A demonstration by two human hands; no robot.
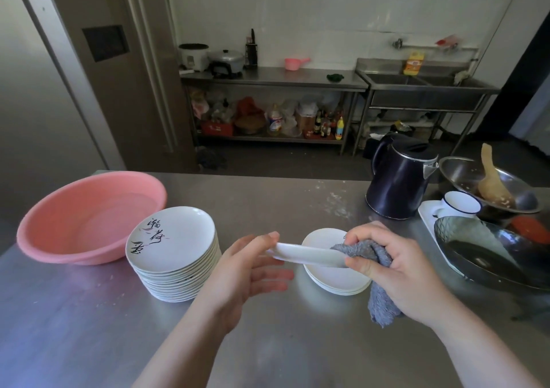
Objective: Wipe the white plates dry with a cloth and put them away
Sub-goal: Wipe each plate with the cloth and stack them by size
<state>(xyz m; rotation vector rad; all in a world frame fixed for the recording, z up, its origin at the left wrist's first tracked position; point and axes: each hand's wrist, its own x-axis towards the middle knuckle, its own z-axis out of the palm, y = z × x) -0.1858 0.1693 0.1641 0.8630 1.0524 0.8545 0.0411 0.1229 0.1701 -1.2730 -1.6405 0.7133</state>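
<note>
I hold one white plate (306, 255) edge-on above the steel counter. My left hand (253, 268) pinches its left rim between thumb and fingers. My right hand (395, 271) grips a grey cloth (378, 274) wrapped over the plate's right rim. Directly beneath sits a short stack of white plates (336, 280). To the left stands a tall stack of white plates (175, 256) whose top plate bears black calligraphy.
A pink basin (89, 215) sits at the far left of the counter (268, 203). A dark kettle (398, 176) stands at the back right. Beside it are a metal bowl with a wooden spoon (491, 185), a white mug (459, 204) and a dark glass dish (488, 253).
</note>
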